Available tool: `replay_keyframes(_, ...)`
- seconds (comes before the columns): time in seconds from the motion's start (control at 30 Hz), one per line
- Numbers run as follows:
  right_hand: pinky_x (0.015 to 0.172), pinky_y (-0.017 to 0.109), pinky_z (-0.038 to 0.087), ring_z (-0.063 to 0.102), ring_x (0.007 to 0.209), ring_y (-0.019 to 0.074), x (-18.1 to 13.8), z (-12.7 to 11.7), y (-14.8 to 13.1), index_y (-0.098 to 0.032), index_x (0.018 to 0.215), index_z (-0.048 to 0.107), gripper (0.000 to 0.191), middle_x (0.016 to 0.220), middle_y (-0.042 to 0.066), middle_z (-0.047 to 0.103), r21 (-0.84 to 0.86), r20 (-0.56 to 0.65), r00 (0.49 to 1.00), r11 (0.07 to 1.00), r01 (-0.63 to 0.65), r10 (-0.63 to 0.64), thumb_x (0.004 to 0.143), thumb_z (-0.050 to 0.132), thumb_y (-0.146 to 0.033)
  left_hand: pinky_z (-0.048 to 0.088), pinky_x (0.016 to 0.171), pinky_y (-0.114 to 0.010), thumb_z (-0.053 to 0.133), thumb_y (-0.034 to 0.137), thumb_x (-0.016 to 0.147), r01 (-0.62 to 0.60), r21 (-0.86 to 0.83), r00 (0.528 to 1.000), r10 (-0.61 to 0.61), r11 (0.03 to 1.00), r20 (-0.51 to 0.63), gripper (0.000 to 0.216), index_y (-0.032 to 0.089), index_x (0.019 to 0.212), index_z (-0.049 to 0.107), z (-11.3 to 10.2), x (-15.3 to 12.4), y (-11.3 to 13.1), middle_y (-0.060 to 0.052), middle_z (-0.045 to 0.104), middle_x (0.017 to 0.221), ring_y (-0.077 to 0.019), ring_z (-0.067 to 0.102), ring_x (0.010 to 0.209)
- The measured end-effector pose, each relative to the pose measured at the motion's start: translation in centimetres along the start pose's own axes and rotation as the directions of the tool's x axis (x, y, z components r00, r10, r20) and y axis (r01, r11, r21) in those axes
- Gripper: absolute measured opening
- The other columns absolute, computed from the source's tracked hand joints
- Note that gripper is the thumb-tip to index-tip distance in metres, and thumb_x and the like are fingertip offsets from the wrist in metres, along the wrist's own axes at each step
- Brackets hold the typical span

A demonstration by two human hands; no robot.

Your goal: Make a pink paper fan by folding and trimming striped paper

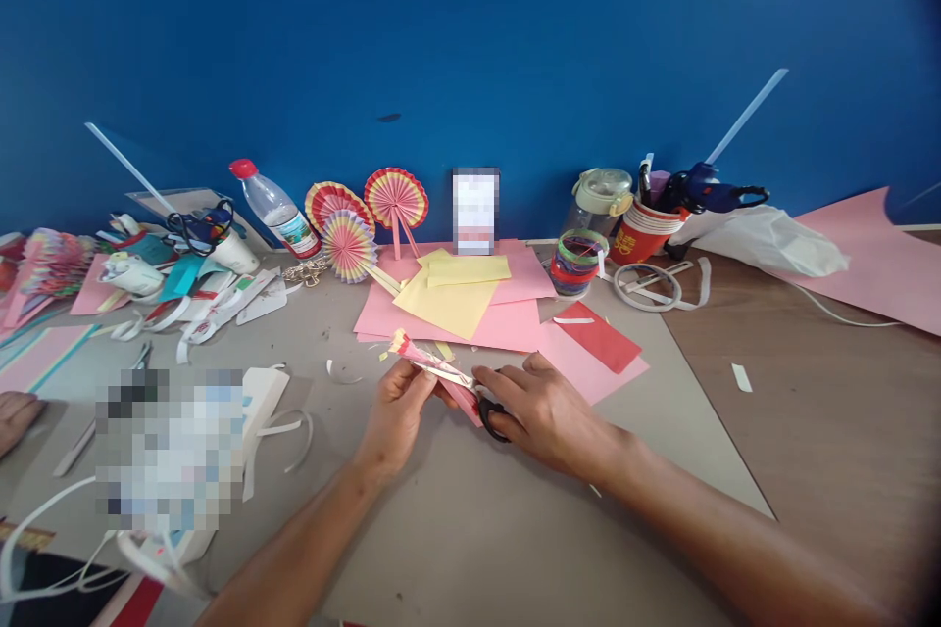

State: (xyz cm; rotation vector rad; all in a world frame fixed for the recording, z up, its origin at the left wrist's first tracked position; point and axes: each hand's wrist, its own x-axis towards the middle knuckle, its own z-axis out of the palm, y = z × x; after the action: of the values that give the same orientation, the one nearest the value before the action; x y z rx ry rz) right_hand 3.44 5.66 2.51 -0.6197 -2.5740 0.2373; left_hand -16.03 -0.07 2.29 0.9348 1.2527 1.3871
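Near the middle of the table, my left hand [391,419] pinches a pleated strip of pink and yellow paper [418,353], folded narrow and slanting down to the right. My right hand [550,407] has its fingers around the black handle of a pair of scissors [494,419]. The scissors lie against the folded paper; the blades are partly hidden, so I cannot tell whether they are cutting it. Just beyond my hands are pink sheets [448,325] with yellow paper [448,304] on top. A red paper rectangle [599,338] lies beyond my right hand.
Finished paper fans [395,199] lean at the back beside a plastic bottle [279,216]. A phone [475,211] stands against the blue wall. Red paper cups [643,233] and a tape roll [647,286] are right. A power strip [257,392] and another person's hand [19,419] are left.
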Motion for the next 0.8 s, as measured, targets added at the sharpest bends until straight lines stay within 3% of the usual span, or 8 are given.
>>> replay_keyframes(0.2,0.064,0.030,0.033,0.059,0.066,0.0161,0.0,0.1,0.1,-0.012,0.116,0.050,0.027,0.077,0.003,0.066,0.007,0.049,0.999,1.000,0.017,-0.017,0.089,0.048,-0.014,0.048,0.069,-0.028,0.062,0.038,0.084,0.023,-0.037,1.000,-0.023,0.999,0.017,0.023,0.015,0.078,0.064,0.0,0.1,-0.1,-0.002,0.068,0.072,-0.0129,0.060,0.062)
replay_keyframes(0.4,0.061,0.029,0.033,0.059,0.066,0.0158,-0.1,0.7,-0.1,-0.014,0.115,0.052,0.025,0.079,0.004,0.066,-0.010,0.001,0.999,0.999,0.053,-0.053,0.090,0.045,-0.013,0.049,0.067,-0.028,0.062,0.037,0.084,0.024,-0.066,0.999,-0.022,0.998,0.029,0.022,0.015,0.080,0.065,0.0,0.0,0.1,-0.003,0.069,0.077,-0.0115,0.058,0.060)
replay_keyframes(0.6,0.060,0.029,0.035,0.058,0.065,0.0160,-0.1,0.8,-0.3,-0.012,0.115,0.053,0.026,0.079,0.005,0.065,-0.008,-0.031,0.997,0.998,0.068,-0.068,0.089,0.048,-0.015,0.050,0.066,-0.031,0.056,0.041,0.087,-0.035,-0.024,0.999,0.036,0.999,0.017,0.029,0.015,0.079,0.064,0.1,-0.3,0.2,-0.004,0.069,0.073,-0.0166,0.063,0.066)
replay_keyframes(0.8,0.060,0.030,0.036,0.059,0.064,0.0165,-0.1,0.9,-0.5,-0.013,0.116,0.050,0.028,0.082,0.006,0.066,0.005,-0.023,0.999,0.999,0.042,-0.042,0.089,0.046,-0.014,0.049,0.061,-0.027,0.058,0.039,0.087,-0.044,0.035,0.997,0.046,0.998,-0.060,0.021,0.018,0.089,0.059,0.1,-0.3,-0.2,0.000,0.068,0.071,-0.0136,0.062,0.060)
